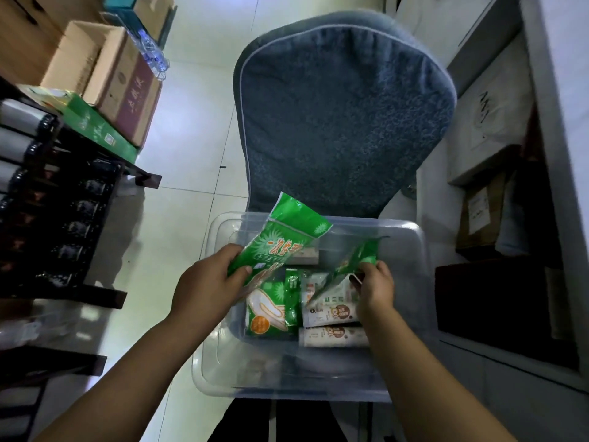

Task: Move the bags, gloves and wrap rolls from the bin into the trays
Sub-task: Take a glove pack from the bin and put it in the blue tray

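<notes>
**Two green packets coming up out of the bin**

Head view: your left hand (208, 282) is closed on a green glove packet (280, 240), thumb on its face and fingers behind, with the packet tilted up so its top clears the far rim of the clear plastic bin (411, 237). Your right hand (374, 287) pinches the lower edge of a second green packet (360, 260), smaller in view and partly folded, held just above the contents. Still lying in the bin are another green glove packet (271, 309), flat on the floor of it, and white packs with brown labels (331, 306), with a white roll (334, 336) nearest you.

To do this lift well, grip the packets by the body, not only by a corner; the film looks slick and the right-hand pinch is slight, so it may slip. Raise both clear of the rim before you swing them aside.

No trays show plainly in this view, so look before you carry. The bin sits on a blue cushioned chair (344, 106), which may rock if you lean on it. Around you are a pale tiled floor (188, 138), a dark rack (63, 218) on the left with cardboard boxes (105, 74) beyond it, and shelving (497, 186) on the right. The light is dim.
</notes>
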The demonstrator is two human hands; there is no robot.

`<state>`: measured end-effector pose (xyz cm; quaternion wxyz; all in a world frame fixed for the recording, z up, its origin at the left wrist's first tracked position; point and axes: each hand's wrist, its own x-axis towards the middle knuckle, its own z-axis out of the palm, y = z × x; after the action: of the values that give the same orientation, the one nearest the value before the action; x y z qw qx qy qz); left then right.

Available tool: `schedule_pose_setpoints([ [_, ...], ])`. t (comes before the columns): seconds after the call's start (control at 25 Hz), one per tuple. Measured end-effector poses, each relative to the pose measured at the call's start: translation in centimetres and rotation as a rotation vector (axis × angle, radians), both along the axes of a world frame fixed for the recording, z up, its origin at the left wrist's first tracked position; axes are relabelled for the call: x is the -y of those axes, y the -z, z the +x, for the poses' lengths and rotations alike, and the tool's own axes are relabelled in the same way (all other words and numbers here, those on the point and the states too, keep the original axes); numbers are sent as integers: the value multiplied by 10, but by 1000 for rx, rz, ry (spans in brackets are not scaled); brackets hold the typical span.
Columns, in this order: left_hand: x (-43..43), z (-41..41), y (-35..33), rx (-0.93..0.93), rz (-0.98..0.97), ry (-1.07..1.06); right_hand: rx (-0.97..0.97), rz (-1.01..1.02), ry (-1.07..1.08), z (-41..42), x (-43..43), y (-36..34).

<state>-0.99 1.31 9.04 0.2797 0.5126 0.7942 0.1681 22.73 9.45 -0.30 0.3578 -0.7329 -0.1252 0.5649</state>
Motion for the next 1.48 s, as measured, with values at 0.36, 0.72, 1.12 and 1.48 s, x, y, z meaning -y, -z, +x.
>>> schedule_pose_setpoints([
  [0.36,12,-7,-93,142,260,38,10,554,-10,18,72,-205],
  [0.72,43,44,-182,781,285,155,458,835,112,-3,112,-331],
  [1.12,99,134,-210,889,152,428,629,690,518,48,180,-350],
  [1.48,134,264,-265,1186,116,548,371,666,213,166,311,-370],
])
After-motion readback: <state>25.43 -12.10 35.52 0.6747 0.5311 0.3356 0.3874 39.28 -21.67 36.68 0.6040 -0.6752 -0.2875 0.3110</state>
